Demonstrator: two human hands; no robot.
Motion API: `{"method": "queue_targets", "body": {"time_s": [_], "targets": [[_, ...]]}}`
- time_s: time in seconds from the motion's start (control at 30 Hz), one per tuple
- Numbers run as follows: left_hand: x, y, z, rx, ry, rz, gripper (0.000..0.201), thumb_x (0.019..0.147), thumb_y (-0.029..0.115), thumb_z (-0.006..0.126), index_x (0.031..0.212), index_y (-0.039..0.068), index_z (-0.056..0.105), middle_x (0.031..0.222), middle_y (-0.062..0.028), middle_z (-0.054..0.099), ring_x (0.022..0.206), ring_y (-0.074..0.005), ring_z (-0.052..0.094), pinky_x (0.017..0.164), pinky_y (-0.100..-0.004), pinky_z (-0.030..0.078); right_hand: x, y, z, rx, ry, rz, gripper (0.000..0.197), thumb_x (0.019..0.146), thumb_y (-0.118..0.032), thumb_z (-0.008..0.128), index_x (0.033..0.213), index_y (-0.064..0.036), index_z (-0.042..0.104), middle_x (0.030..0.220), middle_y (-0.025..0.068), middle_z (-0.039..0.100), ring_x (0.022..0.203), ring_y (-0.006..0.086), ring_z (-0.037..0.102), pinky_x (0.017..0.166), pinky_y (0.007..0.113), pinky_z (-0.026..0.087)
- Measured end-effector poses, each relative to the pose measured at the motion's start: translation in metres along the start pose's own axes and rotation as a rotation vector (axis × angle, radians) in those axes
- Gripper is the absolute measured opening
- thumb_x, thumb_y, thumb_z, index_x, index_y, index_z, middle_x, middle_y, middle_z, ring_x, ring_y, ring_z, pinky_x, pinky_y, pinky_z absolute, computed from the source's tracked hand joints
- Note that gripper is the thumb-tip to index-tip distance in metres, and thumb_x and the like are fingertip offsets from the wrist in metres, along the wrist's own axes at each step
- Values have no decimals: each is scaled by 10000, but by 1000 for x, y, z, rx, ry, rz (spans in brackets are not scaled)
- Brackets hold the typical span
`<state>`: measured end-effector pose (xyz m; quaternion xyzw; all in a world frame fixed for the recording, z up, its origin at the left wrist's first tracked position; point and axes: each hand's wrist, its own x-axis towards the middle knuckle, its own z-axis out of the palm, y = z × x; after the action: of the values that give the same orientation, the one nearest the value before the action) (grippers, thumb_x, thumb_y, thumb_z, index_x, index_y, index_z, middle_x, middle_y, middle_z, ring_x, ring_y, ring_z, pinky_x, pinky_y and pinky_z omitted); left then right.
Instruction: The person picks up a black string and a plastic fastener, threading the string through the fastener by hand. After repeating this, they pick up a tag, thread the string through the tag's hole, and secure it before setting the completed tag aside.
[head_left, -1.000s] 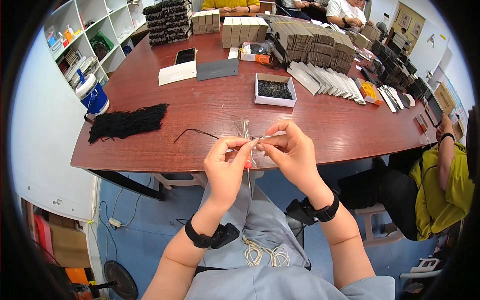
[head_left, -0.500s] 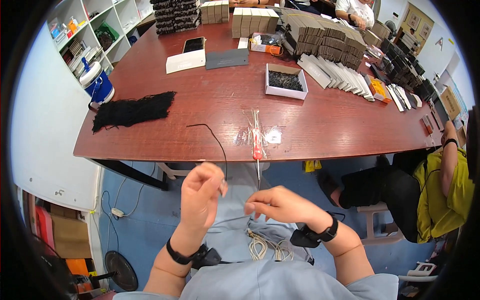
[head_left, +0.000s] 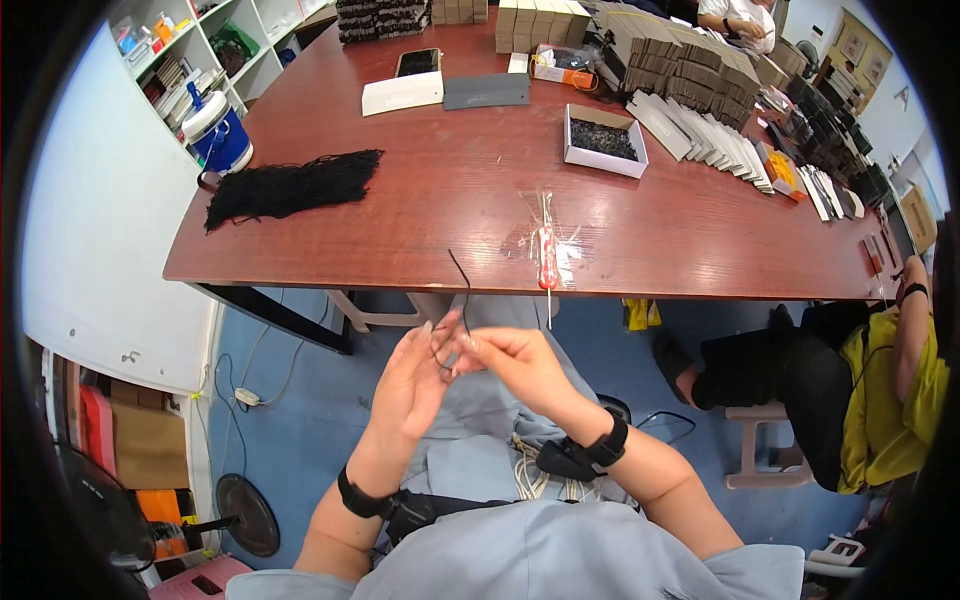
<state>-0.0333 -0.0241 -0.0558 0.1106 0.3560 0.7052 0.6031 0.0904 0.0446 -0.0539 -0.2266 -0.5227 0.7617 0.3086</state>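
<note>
A thin black cord (head_left: 466,285) runs up from between my hands, its loose end standing over the table's near edge. My right hand (head_left: 520,362) pinches the cord between thumb and forefinger. Close against it, my left hand (head_left: 408,385) has its fingers bent around a part of the cord; how tightly is partly hidden. Beyond them, a red-handled tool with a thin metal shaft (head_left: 547,262) is stuck down at the table edge under clear tape, its shaft jutting toward me. A bundle of black cords (head_left: 295,186) lies at the left of the table.
On the red-brown table (head_left: 420,235) stand a white box (head_left: 606,170) of small black pieces, fanned white tags (head_left: 705,140), grey card stacks (head_left: 680,70), a phone (head_left: 418,63) and a blue-and-white jug (head_left: 217,133). A person in a yellow-green top (head_left: 885,400) sits at the right.
My right hand has moved up and left to meet my left hand and now pinches the cord. The cord's free end is drawn closer and stands more upright. The view has shifted slightly.
</note>
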Motion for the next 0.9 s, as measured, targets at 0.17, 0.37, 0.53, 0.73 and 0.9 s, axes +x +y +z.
{"method": "queue_targets", "body": {"time_s": [0.17, 0.37, 0.53, 0.73, 0.9], "targets": [[22, -2, 12, -54, -21, -115, 175, 835, 222, 486, 938, 81, 497, 1053, -25, 511, 1010, -145, 445, 778, -314, 402, -29, 12, -6, -415, -2, -134, 126, 781, -112, 553, 835, -19, 619, 743, 71, 599, 710, 147, 538, 652, 256, 419], [29, -12, 10, -153, -93, -97, 86, 816, 151, 517, 820, 67, 536, 834, -29, 548, 805, -137, 510, 784, -304, 411, -37, 21, -16, -470, 33, -197, 107, 762, -84, 565, 826, -18, 620, 791, 79, 596, 751, 163, 536, 689, 274, 416], [13, -9, 32, 19, -137, 39, 66, 799, 105, 532, 777, 43, 532, 771, -56, 548, 776, -152, 512, 750, -295, 406, -48, -7, -9, -568, 275, -379, 168, 732, -56, 585, 895, -24, 598, 841, 91, 582, 733, 168, 535, 673, 260, 428], [-6, -2, 48, 311, -318, 142, 69, 746, 36, 571, 741, 18, 504, 771, -102, 560, 766, -185, 517, 732, -296, 398, -54, -45, -18, -351, 277, -397, 165, 762, -43, 551, 918, 1, 581, 850, 60, 525, 751, 115, 516, 627, 218, 439], [-11, -3, 52, 359, -430, 35, 30, 765, 4, 551, 769, 1, 521, 818, -117, 588, 800, -163, 562, 733, -282, 445, -44, -54, -22, -48, 49, -175, 147, 783, -57, 547, 912, 0, 587, 857, 40, 494, 751, 94, 506, 610, 207, 431]]}}
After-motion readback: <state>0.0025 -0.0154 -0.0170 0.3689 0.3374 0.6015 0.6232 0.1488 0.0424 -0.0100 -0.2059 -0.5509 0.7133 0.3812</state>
